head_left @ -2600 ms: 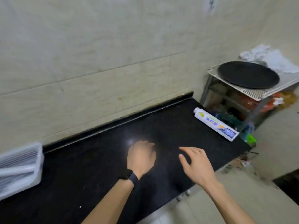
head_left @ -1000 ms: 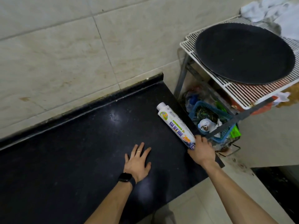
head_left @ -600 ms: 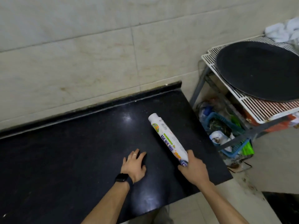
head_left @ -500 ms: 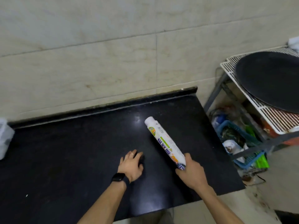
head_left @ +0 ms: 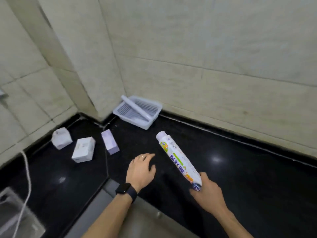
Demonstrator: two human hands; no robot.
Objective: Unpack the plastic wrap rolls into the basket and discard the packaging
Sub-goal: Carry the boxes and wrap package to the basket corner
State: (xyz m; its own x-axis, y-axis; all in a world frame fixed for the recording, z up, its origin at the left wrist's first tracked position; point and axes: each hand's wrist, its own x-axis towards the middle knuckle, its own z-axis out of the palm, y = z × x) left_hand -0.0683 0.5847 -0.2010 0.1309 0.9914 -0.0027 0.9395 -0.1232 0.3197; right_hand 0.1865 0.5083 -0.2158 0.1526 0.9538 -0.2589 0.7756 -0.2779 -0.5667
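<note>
Head cam, only view. R hand [head_left: 208, 194] has its fingers curled round the near end of the long white printed film-wrapped roll pack [head_left: 178, 158]. Pack angles away from me over the glossy black stone countertop [head_left: 248, 177], far end pointing toward the wall. Can't tell if the far end rests on the counter or is lifted. L hand [head_left: 141, 169] lies palm-down on the counter just left of the pack, fingers loosely spread, holding nothing. Black smartwatch [head_left: 125, 190] on that wrist.

White slotted plastic basket [head_left: 158, 105] sits in the back corner by the wall, well apart from the pack. One bare white roll [head_left: 135, 107] already lies in it diagonally, one end up on the rim.

Step as I read it: get the pack open. How I'd run it:
- L hand onto the mid/far part of the pack, R holds the near end. Two-point hold, no swing.
- Tear the film at an end seam, not mid-body, so the wrap inside isn't nicked.
- Work over the counter, away from the front edge. Cylinder will prob roll if let go.
- Slide the roll out, lay it beside the one in the basket, not across it.
- Film stays in one hand for the bin. No bin in view.

Cluster of three small pale boxes [head_left: 83, 149] at far left, not relevant.
</note>
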